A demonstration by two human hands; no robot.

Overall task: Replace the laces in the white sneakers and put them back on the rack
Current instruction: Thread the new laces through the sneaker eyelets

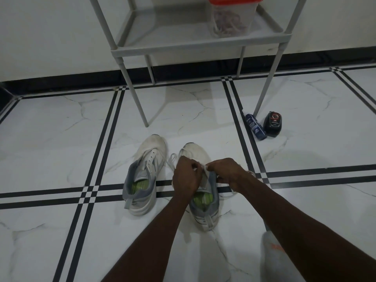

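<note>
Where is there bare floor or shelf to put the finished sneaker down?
Free: the grey rack shelf left of the red-lidded clear container, and the marble floor tile left of the unlaced white sneaker. Crowded: around the laced white sneaker, where both hands work, and beside the blue spray can and black bottle.

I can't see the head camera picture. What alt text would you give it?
Both hands, left hand and right hand, work a white lace on the right sneaker on a tiled floor; the left sneaker beside it has no lace. Behind stands a grey rack holding a red-lidded container.
</note>
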